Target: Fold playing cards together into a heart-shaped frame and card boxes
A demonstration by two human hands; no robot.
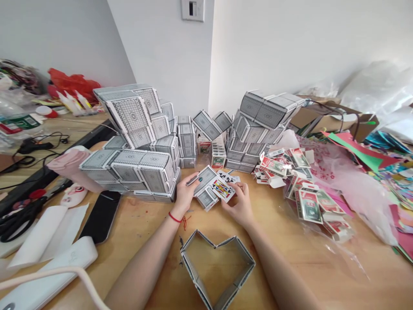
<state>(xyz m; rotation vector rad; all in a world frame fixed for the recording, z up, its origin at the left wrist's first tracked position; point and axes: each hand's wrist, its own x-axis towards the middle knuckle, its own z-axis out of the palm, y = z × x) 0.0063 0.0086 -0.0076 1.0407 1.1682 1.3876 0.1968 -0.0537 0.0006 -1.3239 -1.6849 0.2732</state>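
Note:
My left hand (185, 193) is closed on grey-backed playing cards (205, 177), with the thumb on top near their left edge. My right hand (240, 204) pinches a face card (222, 190), a court card of clubs lying face up over the others. Black-spotted cards (228, 176) fan out just behind it, partly covered. Between my forearms, near the front, a heart-shaped frame (244, 252) made of folded cards stands on the table. A red string bracelet circles my left wrist.
Stacked grey card blocks rise at the left (142, 168) and right (258, 110), with a heart-like card piece (206, 125) between them. Opened card boxes (309, 206) pile up at right beside plastic bags (351, 189). A phone (100, 215), white power bank (61, 267) and scissors (19, 215) lie left.

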